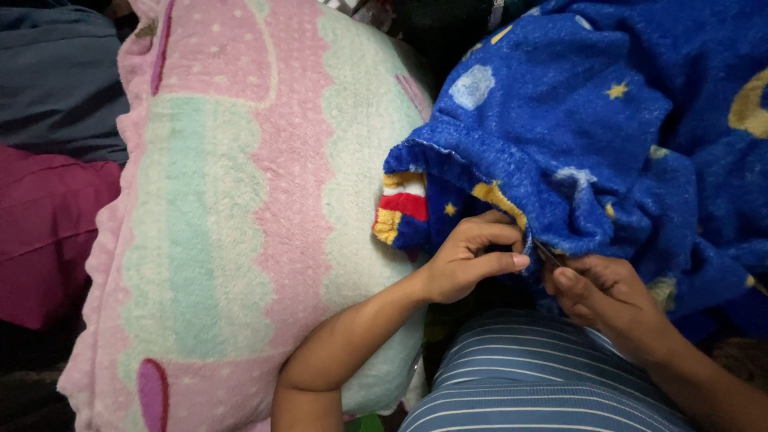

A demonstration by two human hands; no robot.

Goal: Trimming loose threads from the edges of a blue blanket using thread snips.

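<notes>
pink and mint fleece pillow (240, 208), maroon cloth (48, 232), grey cloth (56, 72).

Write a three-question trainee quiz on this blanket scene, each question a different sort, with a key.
1. True or false: both hands grip the edge of the blue blanket.
2. Multiple choice: what lies beside the blue blanket, on the left-hand side? A) a pink and green fleece pillow B) a wooden board C) a metal tray
3. Fill in: the cloth below the wrists is blue-grey with white ____.

Key
1. True: the left hand and right hand pinch its hem, fingers closed.
2. A
3. stripes, on the striped cloth.
</notes>
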